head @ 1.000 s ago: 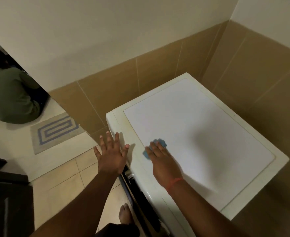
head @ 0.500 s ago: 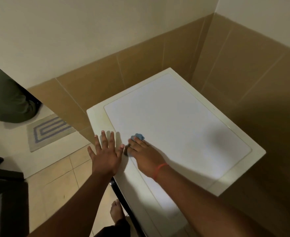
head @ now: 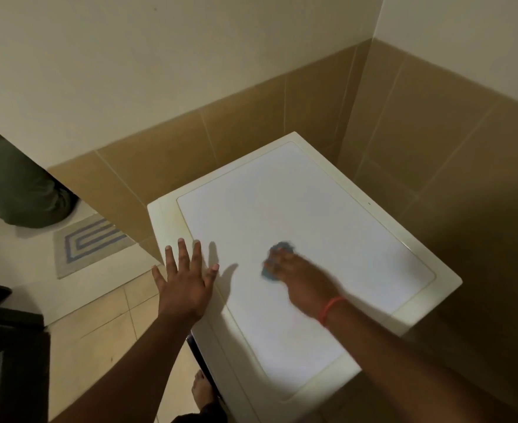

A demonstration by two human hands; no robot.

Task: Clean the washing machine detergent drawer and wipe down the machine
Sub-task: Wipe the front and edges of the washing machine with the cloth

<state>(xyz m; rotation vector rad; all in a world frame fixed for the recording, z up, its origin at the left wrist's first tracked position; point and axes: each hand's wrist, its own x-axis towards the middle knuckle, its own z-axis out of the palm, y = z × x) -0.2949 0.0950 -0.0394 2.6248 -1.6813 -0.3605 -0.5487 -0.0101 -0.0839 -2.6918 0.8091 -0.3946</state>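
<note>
- Washing machine (head: 312, 215) in tiled corner, white top facing up
- Right hand (head: 305, 280) presses blue cloth (head: 277, 259) onto the top, left of centre; motion-blurred, finger grip cannot tell
- Left hand (head: 184, 285) flat, fingers spread apart, at the top's near-left edge
- Striped mat (head: 89, 241) on floor, far left

— What am I seeing on the machine's top (head: 327, 209)?

— From my feed, a white panel in a cream rim. A blue cloth (head: 277, 259) lies on it under the right hand (head: 305, 280); the left hand (head: 184, 282) rests flat at its near-left edge.

— And the floor (head: 99, 325)?

— Beige tiles, with a striped mat (head: 89, 239).
</note>
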